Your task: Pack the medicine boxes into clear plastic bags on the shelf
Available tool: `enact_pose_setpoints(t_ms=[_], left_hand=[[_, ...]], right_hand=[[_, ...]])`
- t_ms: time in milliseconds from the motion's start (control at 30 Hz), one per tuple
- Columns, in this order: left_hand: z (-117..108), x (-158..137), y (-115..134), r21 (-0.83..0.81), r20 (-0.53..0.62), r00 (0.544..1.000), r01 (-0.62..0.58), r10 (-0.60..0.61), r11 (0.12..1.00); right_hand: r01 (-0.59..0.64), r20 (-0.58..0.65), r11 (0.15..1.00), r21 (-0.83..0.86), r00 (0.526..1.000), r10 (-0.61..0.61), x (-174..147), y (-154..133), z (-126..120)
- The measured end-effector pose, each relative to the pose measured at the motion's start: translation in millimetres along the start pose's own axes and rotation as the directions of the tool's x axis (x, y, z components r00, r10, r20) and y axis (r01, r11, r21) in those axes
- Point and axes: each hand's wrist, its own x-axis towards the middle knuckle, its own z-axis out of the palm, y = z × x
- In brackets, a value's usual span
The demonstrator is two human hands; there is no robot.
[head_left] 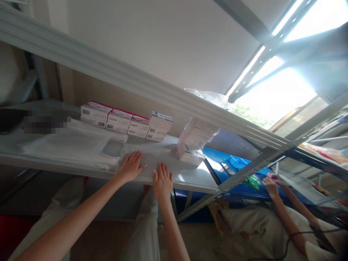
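My left hand (pixel 131 166) lies flat on the grey shelf (pixel 146 165), fingers spread, beside the edge of a clear plastic bag (pixel 114 146). To its right, my right hand (pixel 163 180) rests palm down near the shelf's front edge, its fingers extended. Neither hand holds anything. White plastic bags (pixel 70 143) lie flat in a pile on the left. Behind the hands stands a row of small white and pink boxes (pixel 118 120), ending in a stack of white and blue boxes (pixel 160 127). A plastic-wrapped stack of boxes (pixel 194 141) is at the right.
An upper shelf beam (pixel 141 83) crosses above the hands. A slanted metal post (pixel 252 168) bounds the shelf on the right. Beyond it, a co-worker's hands (pixel 272 185) are near green items (pixel 253 182) and a blue tray (pixel 235 163). A dark object (pixel 12 121) lies far left.
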Motion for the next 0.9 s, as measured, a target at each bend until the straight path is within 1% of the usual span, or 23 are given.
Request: enact_pose_setpoints(t_ms=[67, 167, 233, 300, 367, 433, 500, 533, 600, 667, 767, 833, 900], left_hand=[[-1, 0, 0, 0.000, 0.006, 1.000, 0.000, 0.000, 1.000], [0, 0, 0, -0.003, -0.002, 1.000, -0.002, 0.002, 1.000], [1, -1, 1, -0.001, 0.000, 1.000, -0.014, 0.014, 1.000], [2, -3, 5, -0.002, 0.005, 1.000, -0.029, 0.029, 1.000], [2, -4, 9, -0.018, 0.010, 0.999, -0.053, 0.053, 0.998], [-2, -3, 12, -0.032, -0.006, 0.999, -0.049, 0.049, 0.998], [-8, 2, 13, -0.028, -0.072, 0.997, 0.008, -0.010, 1.000], [-11, 7, 13, -0.023, -0.119, 0.992, 0.044, -0.046, 0.999], [-16, 17, 10, -0.012, -0.200, 0.976, 0.090, -0.090, 0.996], [-16, 28, 5, 0.010, -0.205, 0.973, 0.109, -0.105, 0.994], [-7, 36, -3, 0.073, -0.107, 0.983, 0.159, -0.151, 0.985], [0, 36, -7, 0.109, -0.066, 0.982, 0.183, -0.176, 0.977], [5, 35, -9, 0.124, -0.065, 0.980, 0.193, -0.186, 0.973]], right_hand=[[-0.047, -0.049, 0.999, -0.009, 0.998, 0.047, -7, 23, -6], [-0.152, -0.074, 0.987, -0.051, 0.986, 0.148, -12, 49, -14], [-0.227, -0.076, 0.970, -0.087, 0.972, 0.221, -10, 55, -19], [-0.250, -0.082, 0.964, -0.094, 0.967, 0.243, -3, 47, -23], [-0.190, -0.083, 0.980, -0.066, 0.979, 0.184, 9, 26, -24], [-0.069, -0.057, 0.998, -0.007, 0.996, 0.069, 27, -3, -21], [0.038, 0.002, 0.995, 0.094, 0.999, -0.039, 47, -32, -12], [0.065, 0.027, 0.986, 0.151, 0.997, -0.070, 58, -44, -6], [0.080, 0.066, 0.970, 0.231, 0.993, -0.097, 77, -61, 9], [0.065, 0.114, 0.968, 0.243, 0.989, -0.095, 91, -67, 26], [0.062, 0.221, 0.986, 0.152, 0.971, -0.095, 98, -62, 45], [0.107, 0.278, 0.991, 0.075, 0.953, -0.124, 98, -53, 50], [0.150, 0.305, 0.989, 0.020, 0.941, -0.149, 97, -40, 49]])
